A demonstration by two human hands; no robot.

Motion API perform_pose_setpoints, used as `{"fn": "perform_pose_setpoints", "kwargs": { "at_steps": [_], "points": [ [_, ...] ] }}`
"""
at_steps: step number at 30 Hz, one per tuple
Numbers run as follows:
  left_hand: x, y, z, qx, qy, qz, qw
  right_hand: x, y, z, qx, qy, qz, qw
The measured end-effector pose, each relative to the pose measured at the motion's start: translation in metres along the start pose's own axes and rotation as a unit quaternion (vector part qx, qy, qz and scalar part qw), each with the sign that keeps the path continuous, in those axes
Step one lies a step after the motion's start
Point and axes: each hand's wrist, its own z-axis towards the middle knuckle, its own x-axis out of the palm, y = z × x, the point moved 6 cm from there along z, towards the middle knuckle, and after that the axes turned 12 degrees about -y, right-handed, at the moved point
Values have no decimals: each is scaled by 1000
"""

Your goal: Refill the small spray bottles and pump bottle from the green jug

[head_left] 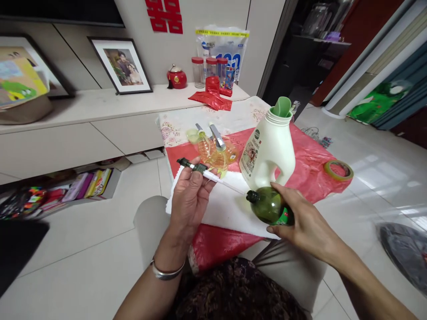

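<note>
My left hand [191, 195] is closed around a dark green pump head [193, 166] whose white dip tube [224, 182] runs right toward a green plastic bottle [268, 205]. My right hand [302, 220] grips that bottle, which lies tilted with its open neck pointing left. The tube's tip is just short of the neck. Both are held over a white cloth [230, 209] on a red plastic sheet [310, 169]. A large white detergent jug [267, 151] with a green funnel [282, 106] in its mouth stands right behind the bottle.
Two clear yellowish spray bottles [213, 151] lie on the sheet behind my left hand. A roll of tape [338, 170] sits at the sheet's right edge. A low cabinet [100, 115] with a framed photo [122, 66], jars [210, 69] and a red pot [176, 78] lines the back wall.
</note>
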Motion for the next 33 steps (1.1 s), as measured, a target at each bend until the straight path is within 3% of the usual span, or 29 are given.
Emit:
{"fn": "perform_pose_setpoints", "kwargs": {
  "at_steps": [9, 16, 21, 24, 30, 33],
  "points": [
    [5, -19, -4, 116, 10, 75, 990, 25, 1, 3, 55, 7, 92, 994],
    [4, 2, -14, 84, 48, 155, 983, 53, 17, 8, 117, 30, 209, 970],
    [3, 26, -19, 83, 99, 324, 937, 80, 21, 14, 169, 30, 310, 935],
    [4, 34, -16, 132, 123, 388, 904, 94, 17, 18, 186, -9, 345, 920],
    [-7, 52, -8, 194, 137, 456, 858, 115, 10, 32, 145, -129, 415, 889],
    [-17, 62, -4, 205, 134, 479, 843, 128, 8, 37, 114, -135, 388, 904]
  ]
}}
